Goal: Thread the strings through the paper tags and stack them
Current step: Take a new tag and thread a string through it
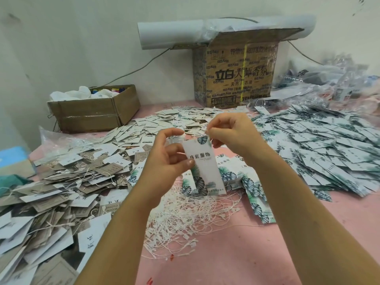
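A: Obs.: left hand (166, 159) grips one leaf-print tag (203, 167) upright above the table. The thumb lies across the printed face and the fingers curl behind. Right hand (228, 130) pinches thumb to forefinger just above the tag's top corner.

B: What is in the pinch?

A: A faint line, judged the string (209, 136) (too fine to be certain). Threading step.

B: Method, then: hold the tag rigid low down, hole unobstructed. Feed the end straight through, not slanted, and pull until it seats.

A: Supply: loose strings (195, 219) lie tangled beneath the hands on the pink table (308, 233). Draw one only, or the tangle lifts.

B: Destination?

A: Likely the leaf-print heap (329, 145) at right. Lay the tag flat and aligned.
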